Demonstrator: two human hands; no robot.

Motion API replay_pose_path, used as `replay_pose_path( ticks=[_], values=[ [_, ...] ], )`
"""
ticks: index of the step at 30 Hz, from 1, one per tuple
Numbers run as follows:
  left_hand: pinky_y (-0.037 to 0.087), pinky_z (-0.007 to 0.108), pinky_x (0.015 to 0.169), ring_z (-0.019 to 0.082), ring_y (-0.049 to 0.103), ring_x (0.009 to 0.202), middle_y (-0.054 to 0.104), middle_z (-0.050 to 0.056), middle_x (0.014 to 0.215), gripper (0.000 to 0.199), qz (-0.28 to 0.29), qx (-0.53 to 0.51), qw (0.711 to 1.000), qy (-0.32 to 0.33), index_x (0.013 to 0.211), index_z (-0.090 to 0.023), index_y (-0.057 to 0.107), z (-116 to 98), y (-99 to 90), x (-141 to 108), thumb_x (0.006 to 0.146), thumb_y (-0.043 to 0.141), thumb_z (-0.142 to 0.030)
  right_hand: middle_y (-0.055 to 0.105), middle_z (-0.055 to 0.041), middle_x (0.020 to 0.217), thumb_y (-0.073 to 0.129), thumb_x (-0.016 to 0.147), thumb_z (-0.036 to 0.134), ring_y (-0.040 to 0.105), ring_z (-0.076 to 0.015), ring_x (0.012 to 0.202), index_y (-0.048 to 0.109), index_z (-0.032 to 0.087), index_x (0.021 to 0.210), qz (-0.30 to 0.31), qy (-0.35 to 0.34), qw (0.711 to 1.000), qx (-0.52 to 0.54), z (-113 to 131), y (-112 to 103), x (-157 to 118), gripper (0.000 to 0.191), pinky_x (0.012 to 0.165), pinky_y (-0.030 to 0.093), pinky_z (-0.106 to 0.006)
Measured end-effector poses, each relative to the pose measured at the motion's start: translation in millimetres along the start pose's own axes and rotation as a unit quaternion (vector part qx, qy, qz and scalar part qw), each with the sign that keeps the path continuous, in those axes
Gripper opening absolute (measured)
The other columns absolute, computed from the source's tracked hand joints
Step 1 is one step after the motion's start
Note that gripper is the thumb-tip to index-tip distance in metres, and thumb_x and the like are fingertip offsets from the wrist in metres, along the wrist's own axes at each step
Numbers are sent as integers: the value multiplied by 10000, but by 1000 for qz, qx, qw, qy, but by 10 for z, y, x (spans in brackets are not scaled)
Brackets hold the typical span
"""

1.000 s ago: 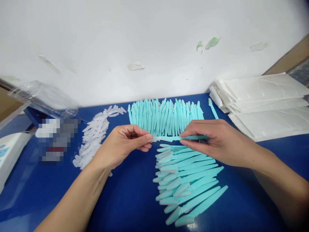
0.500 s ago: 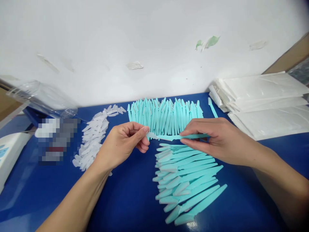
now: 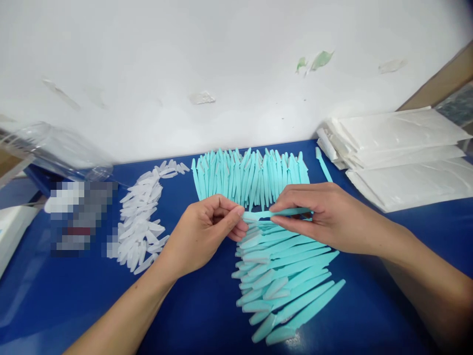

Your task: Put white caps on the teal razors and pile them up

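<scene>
My right hand [image 3: 314, 212] pinches the handle of a turquoise razor [image 3: 291, 212], held level and pointing left. At its other end my left hand [image 3: 216, 224] grips a translucent cover [image 3: 250, 216], which sits over the razor's head; the fingertips hide part of it. Below my hands lies a stack of turquoise razors [image 3: 295, 271] with pale covers on their left ends. Behind my hands, a row of upright-lying razors [image 3: 251, 177] runs along the wall. Loose translucent covers [image 3: 142, 217] form a pile to the left of my left hand.
One razor [image 3: 324, 165] lies apart at the back right, beside stacked white plastic packs [image 3: 406, 153]. A clear plastic container [image 3: 66, 153] stands at the back left, with a white device [image 3: 15, 231] at the left edge. The white wall [image 3: 236, 64] bounds the blue table.
My left hand has moved right, towards my right hand. The cover is now over the razor's head, where the blade part showed between the hands before. The view has shifted slightly.
</scene>
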State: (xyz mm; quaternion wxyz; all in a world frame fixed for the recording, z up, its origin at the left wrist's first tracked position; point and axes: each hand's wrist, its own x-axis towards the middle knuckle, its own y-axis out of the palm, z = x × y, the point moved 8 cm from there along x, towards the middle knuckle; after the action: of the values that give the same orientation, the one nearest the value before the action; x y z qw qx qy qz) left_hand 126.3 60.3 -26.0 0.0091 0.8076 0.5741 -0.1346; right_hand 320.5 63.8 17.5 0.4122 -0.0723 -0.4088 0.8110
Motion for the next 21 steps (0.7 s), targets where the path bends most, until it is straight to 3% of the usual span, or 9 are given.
replay_pose_path(
  ticks=[7,12,21],
  values=[
    [505,215,658,128,665,758,787,-15,846,157,5,174,981,81,936,-244,821,-175,-68,-37,981,760,-381,744,-47,935,642,1065,374,673,-154,743,770,187,1131,30,11,999,-10,39,24,-7,236,612,458,-291],
    [456,242,627,125,618,716,772,-23,853,124,29,241,965,99,939,-256,827,-174,1,-34,985,734,-324,752,-30,921,625,1063,305,687,-158,790,781,192,1052,73,44,996,-28,-20,101,-16,193,649,463,-287],
    [460,275,683,145,665,805,773,9,931,140,49,320,932,166,943,-234,826,-186,105,-49,1004,701,-245,754,-48,958,576,1074,320,683,-187,826,788,202,970,124,83,987,-56,-152,224,-34,264,696,482,-322]
  ],
)
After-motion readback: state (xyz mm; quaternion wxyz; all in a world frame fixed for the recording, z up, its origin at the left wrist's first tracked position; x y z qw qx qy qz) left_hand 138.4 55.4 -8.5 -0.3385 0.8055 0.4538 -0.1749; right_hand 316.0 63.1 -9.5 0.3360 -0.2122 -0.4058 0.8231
